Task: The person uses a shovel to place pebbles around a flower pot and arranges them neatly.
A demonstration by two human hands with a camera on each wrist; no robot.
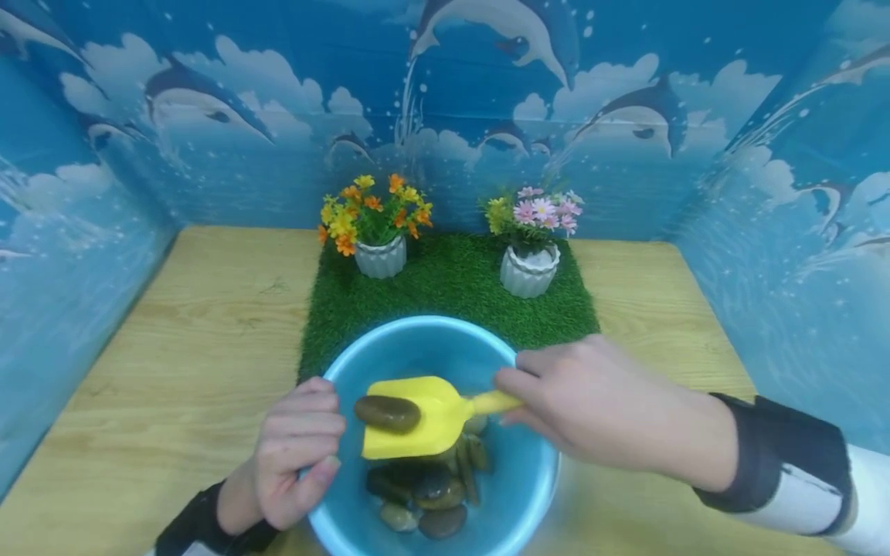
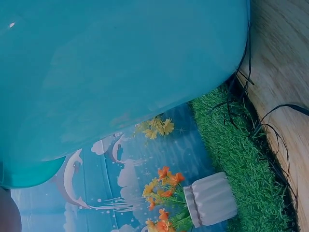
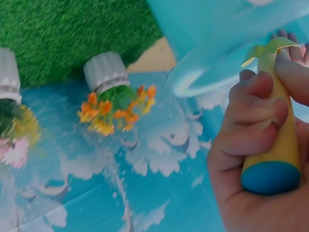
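In the head view my right hand grips the handle of a yellow toy shovel, held over a blue basin. One long brown stone lies on the shovel's blade, jutting slightly past its front edge. Below, several dark and light stones sit in the bottom of the basin. At the basin's left rim, my left hand holds on with curled fingers. The right wrist view shows my right fingers wrapped round the shovel's handle, which has a blue end.
Behind the basin, a green turf mat carries a pot of orange and yellow flowers and a pot of pink flowers. Wooden tabletop spreads on both sides. Dolphin-printed sheets enclose the back and sides.
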